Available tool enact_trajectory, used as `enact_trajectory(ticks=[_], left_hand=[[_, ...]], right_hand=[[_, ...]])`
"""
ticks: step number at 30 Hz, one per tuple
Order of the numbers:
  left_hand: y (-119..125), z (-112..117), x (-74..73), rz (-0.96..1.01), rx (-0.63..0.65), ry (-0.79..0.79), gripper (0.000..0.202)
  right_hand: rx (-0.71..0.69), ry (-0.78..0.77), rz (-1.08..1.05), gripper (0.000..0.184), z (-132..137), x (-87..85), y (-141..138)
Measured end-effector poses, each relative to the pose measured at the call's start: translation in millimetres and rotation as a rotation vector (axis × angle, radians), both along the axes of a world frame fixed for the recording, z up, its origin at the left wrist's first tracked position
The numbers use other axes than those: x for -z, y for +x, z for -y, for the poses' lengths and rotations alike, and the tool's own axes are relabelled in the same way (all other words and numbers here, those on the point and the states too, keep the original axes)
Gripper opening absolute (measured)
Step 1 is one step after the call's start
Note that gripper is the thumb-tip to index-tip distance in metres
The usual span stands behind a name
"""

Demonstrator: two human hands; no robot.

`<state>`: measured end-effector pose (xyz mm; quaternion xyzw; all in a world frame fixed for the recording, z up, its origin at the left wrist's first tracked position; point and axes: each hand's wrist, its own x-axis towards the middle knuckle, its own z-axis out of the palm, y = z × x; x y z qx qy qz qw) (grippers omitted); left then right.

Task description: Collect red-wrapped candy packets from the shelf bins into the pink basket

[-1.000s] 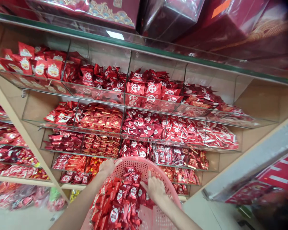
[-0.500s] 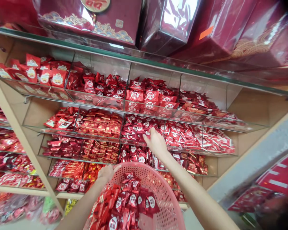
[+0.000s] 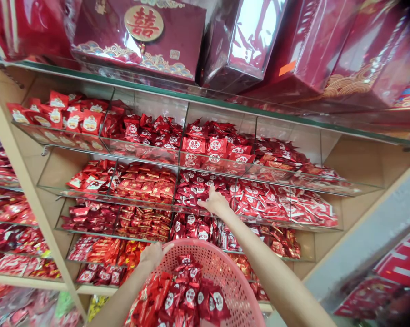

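My left hand (image 3: 153,255) grips the rim of a pink perforated plastic basket (image 3: 237,268). In the basket lie red wrapped candies (image 3: 150,293) on the left and dark red packets with white labels (image 3: 189,295) in the middle. My right hand (image 3: 217,203) is held over a middle shelf compartment of dark red candy packets (image 3: 191,186), with its index finger stretched out and its thumb apart. No packet shows between these fingers. Whether the fingertips touch the packets I cannot tell.
A glass shelf edge (image 3: 205,93) runs above, bearing large red gift boxes (image 3: 140,36). Glass dividers and lips part the shelves into compartments of red packets, such as gold-printed ones (image 3: 147,181). A wooden upright (image 3: 31,190) stands at left.
The view has tilted up, so the shelves and basket sit lower. My right hand's fingers have spread over the same compartment. My left hand stays on the basket rim.
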<state>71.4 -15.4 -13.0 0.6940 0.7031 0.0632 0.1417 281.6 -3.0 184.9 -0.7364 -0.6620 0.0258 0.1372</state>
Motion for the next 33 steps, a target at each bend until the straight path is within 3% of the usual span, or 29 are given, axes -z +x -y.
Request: enact_trajectory(ticks=[8, 14, 18, 23, 33], left_hand=[[-0.7, -1.8, 1.5, -0.012, -0.001, 0.007, 0.080], [-0.1, -0.6, -1.2, -0.014, 0.004, 0.007, 0.076], [-0.4, -0.1, -1.4, -0.018, 0.011, 0.006, 0.075], [-0.6, -0.5, 0.9, -0.005, 0.002, 0.013, 0.077], [-0.5, 0.0, 2.1, -0.021, 0.003, 0.014, 0.077]], right_hand=[[-0.055, 0.035, 0.078, 0.047, 20.8, -15.5, 8.4], [-0.113, 0.310, 0.276, 0.034, 15.5, -35.9, 19.7], [-0.106, 0.427, 0.397, 0.027, 2.5, -26.0, 16.8], [-0.099, 0.453, 0.446, 0.027, -7.0, -12.1, 21.8], [-0.153, 0.363, 0.473, 0.034, -33.0, -17.3, 21.4]])
